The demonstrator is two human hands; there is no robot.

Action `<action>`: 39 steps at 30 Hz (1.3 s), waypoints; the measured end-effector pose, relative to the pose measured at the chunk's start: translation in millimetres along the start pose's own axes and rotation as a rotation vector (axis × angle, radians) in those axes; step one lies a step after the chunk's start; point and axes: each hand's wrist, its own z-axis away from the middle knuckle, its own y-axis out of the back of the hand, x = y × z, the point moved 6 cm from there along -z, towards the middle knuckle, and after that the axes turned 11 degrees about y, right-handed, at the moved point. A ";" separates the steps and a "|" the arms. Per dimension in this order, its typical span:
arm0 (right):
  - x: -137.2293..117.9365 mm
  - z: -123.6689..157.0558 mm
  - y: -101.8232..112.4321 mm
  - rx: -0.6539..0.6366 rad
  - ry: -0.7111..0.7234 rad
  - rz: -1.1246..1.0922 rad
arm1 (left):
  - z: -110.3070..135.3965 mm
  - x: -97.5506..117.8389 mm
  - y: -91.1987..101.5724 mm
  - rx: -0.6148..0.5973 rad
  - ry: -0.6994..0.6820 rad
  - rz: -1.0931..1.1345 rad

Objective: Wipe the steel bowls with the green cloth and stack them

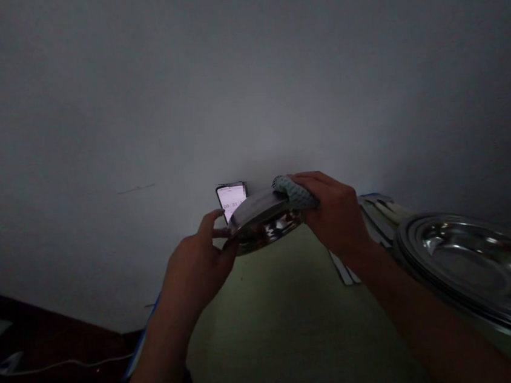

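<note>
A shiny metal dish (pixel 265 224) is held tilted above the table, between my two hands. My left hand (pixel 201 261) grips its left rim, thumb underneath and fingers spread along the edge. On the far right side, my right hand (pixel 330 205) is closed around a light blue-green patterned cloth (pixel 299 192) pressed against the rim. Just behind the dish, a phone (pixel 232 195) with a lit screen showing a timer leans near the wall, partly covered by the dish and my left fingers.
Stacked metal dishes (pixel 468 260) stand at the right of the pale table (pixel 271 336). Flatware with pale handles (pixel 383 211) lies behind my right forearm. A grey wall (pixel 244 83) rises directly behind the table. At lower left, a white cable (pixel 72 363) crosses a dark floor area.
</note>
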 end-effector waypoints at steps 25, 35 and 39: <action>20.2 42.5 -76.8 0.309 -0.788 -0.842 | -8.6 0.6 6.0 0.123 0.115 0.604; 47.1 16.8 -9.8 0.041 -0.374 -0.273 | -14.9 -2.9 -24.3 -0.250 -0.014 0.742; 12.9 2.7 2.6 -0.213 -0.109 -0.076 | 0.5 12.0 -5.5 -0.159 -0.150 0.420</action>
